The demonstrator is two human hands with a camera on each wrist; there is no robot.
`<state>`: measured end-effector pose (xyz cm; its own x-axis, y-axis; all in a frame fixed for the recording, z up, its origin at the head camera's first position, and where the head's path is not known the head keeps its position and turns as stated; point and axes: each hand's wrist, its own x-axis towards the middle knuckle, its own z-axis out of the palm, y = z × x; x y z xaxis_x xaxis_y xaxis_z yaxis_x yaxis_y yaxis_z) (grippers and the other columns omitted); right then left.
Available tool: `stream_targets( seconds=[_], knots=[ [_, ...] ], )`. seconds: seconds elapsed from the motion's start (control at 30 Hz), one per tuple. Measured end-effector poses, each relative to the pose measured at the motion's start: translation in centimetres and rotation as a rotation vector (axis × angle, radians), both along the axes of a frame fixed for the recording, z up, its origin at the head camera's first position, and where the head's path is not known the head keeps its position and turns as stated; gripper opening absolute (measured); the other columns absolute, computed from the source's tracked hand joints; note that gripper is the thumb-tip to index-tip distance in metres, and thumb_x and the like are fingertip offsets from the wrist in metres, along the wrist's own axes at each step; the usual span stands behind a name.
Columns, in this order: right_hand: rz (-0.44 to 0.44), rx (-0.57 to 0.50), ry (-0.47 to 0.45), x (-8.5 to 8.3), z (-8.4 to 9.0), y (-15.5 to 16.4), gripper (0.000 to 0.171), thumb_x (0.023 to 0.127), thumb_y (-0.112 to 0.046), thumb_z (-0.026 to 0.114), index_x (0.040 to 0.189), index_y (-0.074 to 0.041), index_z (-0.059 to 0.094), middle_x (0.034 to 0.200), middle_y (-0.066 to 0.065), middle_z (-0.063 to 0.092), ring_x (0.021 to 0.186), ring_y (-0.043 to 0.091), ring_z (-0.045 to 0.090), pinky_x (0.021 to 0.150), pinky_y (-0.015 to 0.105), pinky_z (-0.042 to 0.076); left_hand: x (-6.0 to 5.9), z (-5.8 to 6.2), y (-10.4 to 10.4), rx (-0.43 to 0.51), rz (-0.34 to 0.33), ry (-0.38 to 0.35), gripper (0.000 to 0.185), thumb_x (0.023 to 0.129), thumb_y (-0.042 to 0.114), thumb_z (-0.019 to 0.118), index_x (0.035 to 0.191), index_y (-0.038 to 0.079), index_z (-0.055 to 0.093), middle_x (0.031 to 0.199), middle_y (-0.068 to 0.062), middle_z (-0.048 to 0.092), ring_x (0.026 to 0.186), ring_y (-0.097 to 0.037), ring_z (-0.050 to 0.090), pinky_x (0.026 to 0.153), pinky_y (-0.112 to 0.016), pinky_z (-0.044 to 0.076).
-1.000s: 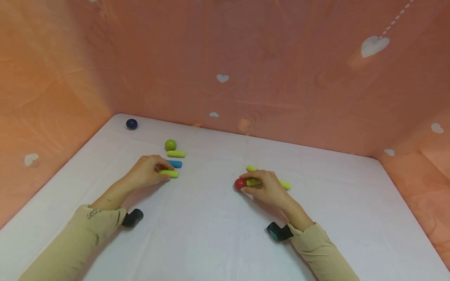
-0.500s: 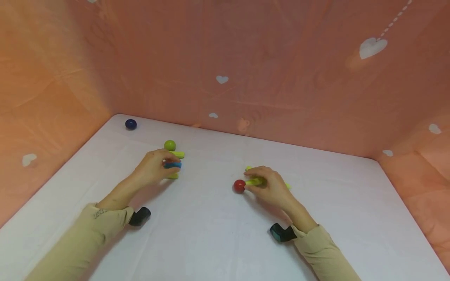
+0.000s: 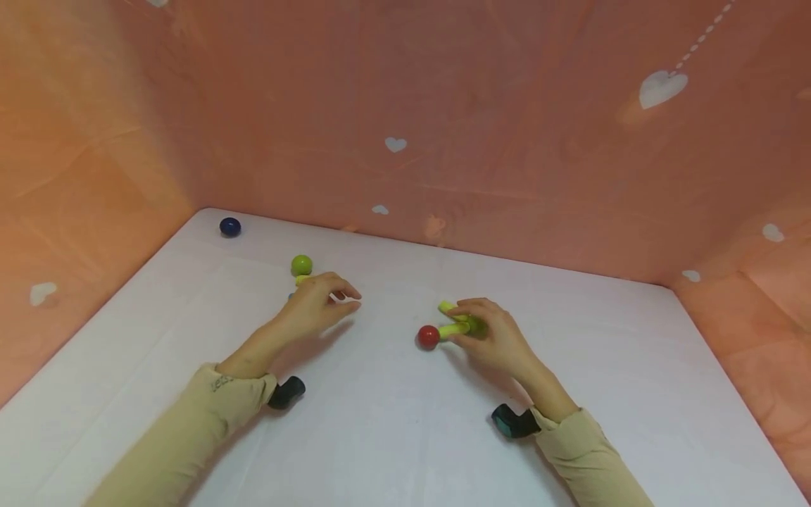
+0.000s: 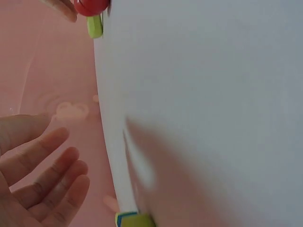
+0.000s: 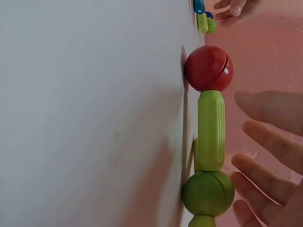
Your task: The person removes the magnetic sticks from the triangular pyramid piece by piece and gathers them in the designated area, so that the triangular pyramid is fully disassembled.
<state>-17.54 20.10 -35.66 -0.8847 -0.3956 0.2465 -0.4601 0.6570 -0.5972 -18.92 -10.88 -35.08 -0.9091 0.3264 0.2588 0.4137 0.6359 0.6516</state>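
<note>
left hand (image 3: 317, 308): hovers above the white table (image 3: 380, 436), fingers loosely spread and extended; left wrist view shows the fingers (image 4: 57, 175) straight, holding nothing.
near left hand: green ball (image 3: 301, 265) just behind it, touching a yellow-green stick (image 3: 303, 279) that is mostly hidden by the hand; a sliver of a blue stick (image 3: 291, 296) shows at the hand's left edge.
right hand (image 3: 491, 338): over the right end of a linked chain on the table; in the right wrist view the fingers (image 5: 270, 142) are extended just beside the chain, with a gap showing; cannot tell from the head view whether the fingertips touch it.
chain: red ball (image 3: 428, 336) at the left end, joined to a green stick (image 3: 453, 329), which joins a second green ball (image 5: 208, 193) under the hand; another green piece starts below that ball in the wrist view.
extra stick: yellow-green rod (image 3: 448, 308) lies just behind the right hand, partly covered.
far corner: dark blue ball (image 3: 229, 227) sits alone at back left of the table, well apart from both hands.
surround: pink cloth backdrop (image 3: 443, 127) with white hearts.
sleeves: beige on both arms.
</note>
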Motion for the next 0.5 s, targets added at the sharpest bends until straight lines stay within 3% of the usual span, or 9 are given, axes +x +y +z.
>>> stream_targets(
  seconds=[0.5],
  knots=[
    [-0.038,0.007,-0.107,-0.1,-0.3,0.7,0.032,0.081,-0.012,0.076,0.112,-0.007,0.069,0.126,0.017,0.058,0.119,0.036,0.053,0.102,0.055,0.04,-0.1,0.1,3.4,-0.026,-0.097,-0.128,0.017,0.089,0.014,0.065,0.1,0.002,0.07,0.094,-0.008,0.065,0.086,-0.02,0.058,0.077,-0.031,0.049]
  ],
)
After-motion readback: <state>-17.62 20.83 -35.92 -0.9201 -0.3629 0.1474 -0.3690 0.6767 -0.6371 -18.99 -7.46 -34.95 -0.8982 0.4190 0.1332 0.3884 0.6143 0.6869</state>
